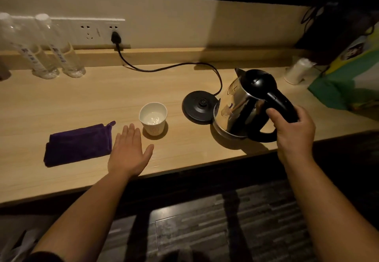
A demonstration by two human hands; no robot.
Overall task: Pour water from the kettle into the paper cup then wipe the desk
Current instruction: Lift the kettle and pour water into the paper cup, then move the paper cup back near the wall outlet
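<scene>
A steel kettle (240, 105) with a black lid and handle is tilted, its base edge touching the wooden desk (82, 101) beside its black power base (200, 105). My right hand (293, 132) grips the kettle's handle. A white paper cup (153, 118) with water in it stands upright left of the power base. My left hand (131, 151) lies flat on the desk with fingers apart, just in front and to the left of the cup. A folded purple cloth (79, 144) lies left of that hand.
Two clear water bottles (51, 54) stand at the back left by a wall socket strip (96, 31). The black power cord (164, 67) runs from the socket to the base. A stack of white cups (297, 72) lies on its side by a green bag (348, 81) at the right.
</scene>
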